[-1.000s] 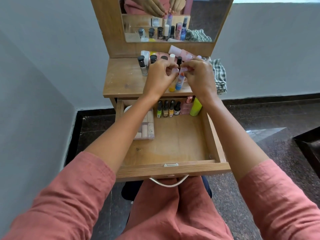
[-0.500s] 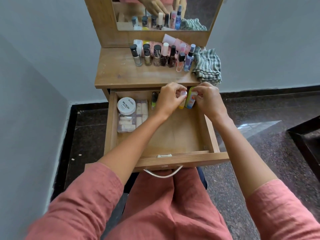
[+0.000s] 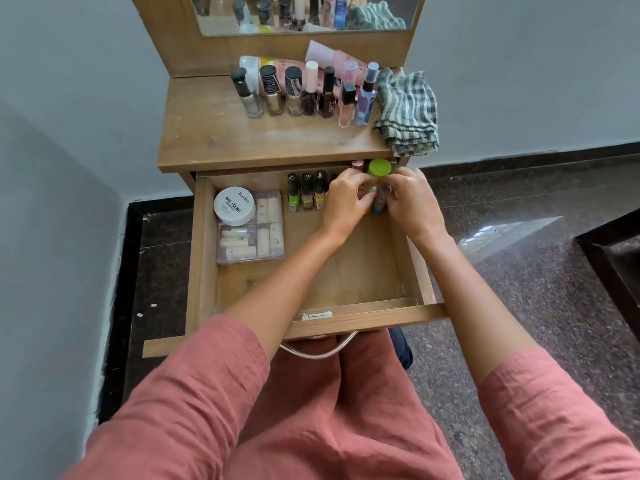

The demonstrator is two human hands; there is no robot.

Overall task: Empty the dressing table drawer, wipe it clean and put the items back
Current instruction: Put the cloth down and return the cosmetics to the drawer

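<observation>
You face a corner of plain pale grey walls (image 3: 69, 116), where a wooden dressing table (image 3: 207, 133) with a mirror (image 3: 214, 22) stands against the far wall. Below you, the polished dark speckled stone floor (image 3: 519, 323) has a black border band (image 3: 519, 152) along the walls. To your right a pale patch of reflected light (image 3: 512, 237) lies on the floor.

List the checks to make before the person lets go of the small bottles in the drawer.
1. Drawer open wide: ok.
2. Left hand and right hand both grip the small bottles: ok.
3. Small bottles standing on the drawer floor: cannot tell.
4. Bare floor left beside them: ok.
5. Everything back inside: not ok, a row of bottles waits on the tabletop.
</observation>
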